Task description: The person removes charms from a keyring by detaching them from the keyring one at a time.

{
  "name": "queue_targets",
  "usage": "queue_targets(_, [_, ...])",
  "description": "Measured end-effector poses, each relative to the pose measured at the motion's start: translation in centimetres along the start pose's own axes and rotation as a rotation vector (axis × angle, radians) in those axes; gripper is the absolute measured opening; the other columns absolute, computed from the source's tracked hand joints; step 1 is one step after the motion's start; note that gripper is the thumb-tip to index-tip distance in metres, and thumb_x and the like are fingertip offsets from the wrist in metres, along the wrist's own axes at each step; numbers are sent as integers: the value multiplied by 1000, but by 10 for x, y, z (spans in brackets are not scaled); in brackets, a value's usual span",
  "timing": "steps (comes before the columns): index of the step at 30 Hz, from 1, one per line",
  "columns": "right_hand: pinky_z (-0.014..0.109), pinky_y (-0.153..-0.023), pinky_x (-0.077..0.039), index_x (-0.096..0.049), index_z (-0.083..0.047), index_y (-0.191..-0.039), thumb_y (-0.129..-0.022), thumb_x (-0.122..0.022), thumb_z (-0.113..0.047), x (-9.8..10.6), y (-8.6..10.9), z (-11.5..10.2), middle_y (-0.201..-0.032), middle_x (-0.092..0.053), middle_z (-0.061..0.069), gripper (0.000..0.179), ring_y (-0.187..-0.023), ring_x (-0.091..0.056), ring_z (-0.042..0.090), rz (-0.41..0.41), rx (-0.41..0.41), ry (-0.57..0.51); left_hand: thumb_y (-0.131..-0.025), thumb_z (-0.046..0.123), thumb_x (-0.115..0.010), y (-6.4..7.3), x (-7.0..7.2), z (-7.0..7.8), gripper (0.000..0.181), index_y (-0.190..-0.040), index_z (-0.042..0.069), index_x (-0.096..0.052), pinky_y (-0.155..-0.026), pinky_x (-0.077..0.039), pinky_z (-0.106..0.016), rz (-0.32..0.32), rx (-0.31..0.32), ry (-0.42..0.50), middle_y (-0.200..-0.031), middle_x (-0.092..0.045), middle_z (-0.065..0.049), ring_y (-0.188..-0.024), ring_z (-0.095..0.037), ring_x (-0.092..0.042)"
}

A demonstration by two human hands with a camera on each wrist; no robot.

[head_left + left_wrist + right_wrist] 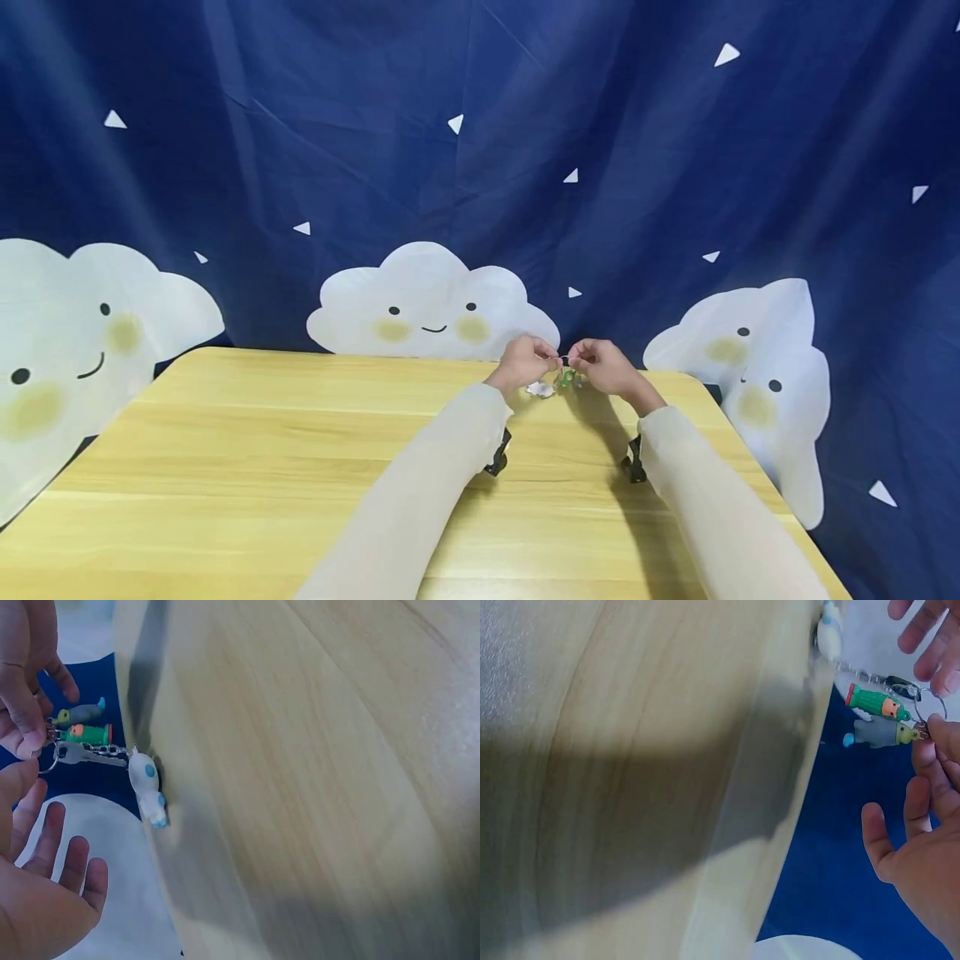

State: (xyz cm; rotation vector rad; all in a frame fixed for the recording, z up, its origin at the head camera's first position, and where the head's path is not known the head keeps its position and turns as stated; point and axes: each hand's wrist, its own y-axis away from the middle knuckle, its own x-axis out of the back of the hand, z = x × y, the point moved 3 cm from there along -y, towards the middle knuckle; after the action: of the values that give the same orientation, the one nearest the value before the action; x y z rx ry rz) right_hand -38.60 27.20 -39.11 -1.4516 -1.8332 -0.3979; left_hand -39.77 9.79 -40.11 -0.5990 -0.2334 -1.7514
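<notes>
Near the table's far edge, my left hand [525, 361] and right hand [606, 367] meet at a thin metal key ring [931, 705]. Thumb and fingertips of the left hand pinch one side of it. The right hand pinches the other side, close to the charm clasps; its remaining fingers are loosely spread. From the ring hang a green figure charm [88, 735] with a red base, a grey figure charm [877, 733] with a blue tip, and a key [79, 753]. A short chain leads to a white figure [146, 784] with blue spots. A small black piece [904, 687] shows beside the ring.
The light wooden table [300, 467] stretches toward me. Behind it hangs a dark blue curtain [390, 150] with cloud faces and white triangles. Black wrist cameras [498, 454] are strapped under both sleeves.
</notes>
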Motion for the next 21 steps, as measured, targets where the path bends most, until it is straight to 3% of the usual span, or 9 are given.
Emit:
queue_targets(6, [25,-65,-44,-65,2,-93,-97,-63,2,2,1,-15,-83,-65,9,5,-71,-53,14,-19,53,12,-93,16,-75,6,9,2,9,-94,10,-81,-78,-48,-23,10,-69,-36,-95,-77,1,-84,-10,-59])
queue_targets(11, [28,-67,-45,-64,-2,-95,-99,-63,-2,1,1,-32,-84,-65,9,5,-72,-54,16,-35,94,32,-92,19,-78,15,18,1,8,-92,12,-81,-83,-49,-26,50,-60,10,-96,-75,5,-88,-9,-59])
queue_targets(17, [28,-65,-45,-64,-3,-95,-99,-64,-4,-2,6,-52,-81,-64,6,3,-70,-54,14,-27,140,29,-94,17,-76,33,31,6,7,-91,10,-77,-81,-53,-26,84,-85,66,-87,-73,3,-83,-10,-64])
queue_targets(21, [26,-62,-44,-64,-2,-97,-99,-66,-5,-6,11,-63,-79,-63,6,4,-67,-52,12,-28,155,-4,-95,12,-74,47,40,10,6,-91,7,-72,-80,-54,-27,85,-141,73,-85,-72,0,-82,-12,-65])
